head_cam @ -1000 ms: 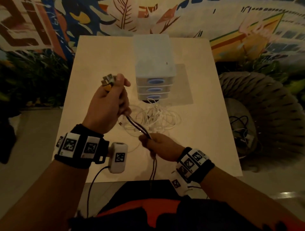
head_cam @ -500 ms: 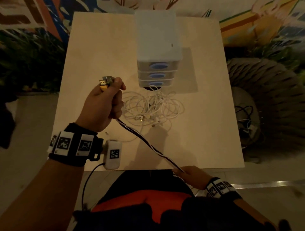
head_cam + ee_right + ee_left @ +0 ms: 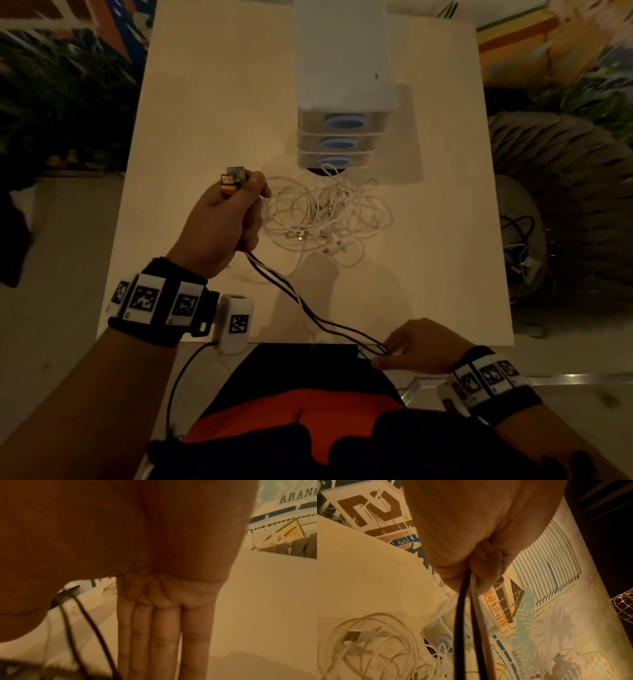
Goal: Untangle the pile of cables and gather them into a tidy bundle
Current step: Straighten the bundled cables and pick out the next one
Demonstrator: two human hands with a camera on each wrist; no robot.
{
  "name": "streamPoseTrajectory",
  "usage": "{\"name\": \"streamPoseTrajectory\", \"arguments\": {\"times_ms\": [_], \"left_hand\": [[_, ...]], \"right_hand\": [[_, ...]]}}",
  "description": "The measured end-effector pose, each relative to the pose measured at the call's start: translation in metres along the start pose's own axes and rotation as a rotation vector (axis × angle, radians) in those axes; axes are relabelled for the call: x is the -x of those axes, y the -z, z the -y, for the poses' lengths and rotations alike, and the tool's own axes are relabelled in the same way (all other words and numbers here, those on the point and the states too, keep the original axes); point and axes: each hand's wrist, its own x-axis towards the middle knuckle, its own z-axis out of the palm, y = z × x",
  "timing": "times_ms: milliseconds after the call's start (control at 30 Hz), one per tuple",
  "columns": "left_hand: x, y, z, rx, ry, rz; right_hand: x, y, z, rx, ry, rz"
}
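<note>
My left hand (image 3: 226, 222) is raised over the table's left half and grips both plug ends (image 3: 233, 180) of a dark cable (image 3: 308, 308). In the left wrist view the two strands of the dark cable (image 3: 459, 615) drop from my left hand (image 3: 462, 534). The doubled cable sags across to my right hand (image 3: 414, 346) at the table's front edge. There the thumb pinches it against straight fingers (image 3: 164, 635), and the dark cable (image 3: 89, 622) passes on the thumb side. A tangled pile of white cables (image 3: 325, 219) lies in front of the drawers, right of my left hand.
A white three-drawer unit (image 3: 342, 85) stands at the back middle of the pale table (image 3: 205, 102). To the right on the floor is a round woven seat (image 3: 565, 188) holding more cables (image 3: 517, 233). Painted walls surround the table.
My right hand slid down along the dark cable toward me, then came back up to the table's front edge; the once taut cable now sags. My left hand keeps its grip on the plugs.
</note>
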Motion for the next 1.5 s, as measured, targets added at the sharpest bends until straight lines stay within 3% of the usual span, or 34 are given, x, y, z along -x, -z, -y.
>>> {"name": "streamPoseTrajectory", "arguments": {"times_ms": [67, 200, 333, 433, 567, 800, 900, 1100, 1367, 1500], "left_hand": [[0.001, 0.002, 0.004, 0.004, 0.003, -0.004], [0.001, 0.005, 0.010, 0.020, 0.017, -0.008], [0.001, 0.007, 0.015, 0.034, 0.025, 0.014], [0.002, 0.007, 0.018, 0.020, 0.032, 0.018], [0.004, 0.011, 0.020, 0.031, 0.038, -0.001], [0.005, 0.020, 0.022, 0.019, 0.029, -0.038], [0.003, 0.023, 0.022, 0.002, 0.029, -0.041], [-0.004, 0.016, 0.023, -0.068, 0.004, -0.032], [-0.027, -0.009, 0.024, -0.247, 0.055, -0.041], [-0.037, -0.028, 0.024, -0.432, 0.063, 0.012]], "right_hand": [[0.001, 0.024, 0.009, -0.021, 0.000, -0.140], [-0.017, 0.074, 0.035, -0.169, 0.092, -0.594], [-0.056, 0.116, 0.085, -0.127, 0.238, -0.787], [-0.092, 0.139, 0.110, -0.009, 0.168, -0.777], [-0.124, 0.148, 0.125, 0.170, -0.070, -0.609], [-0.137, 0.144, 0.131, 0.163, -0.109, -0.512], [-0.132, 0.147, 0.126, 0.053, -0.052, -0.522], [-0.100, 0.145, 0.114, -0.251, 0.234, -0.635], [-0.058, 0.132, 0.100, -0.590, 0.420, -0.631], [-0.054, 0.125, 0.098, -0.666, 0.428, -0.613]]}}
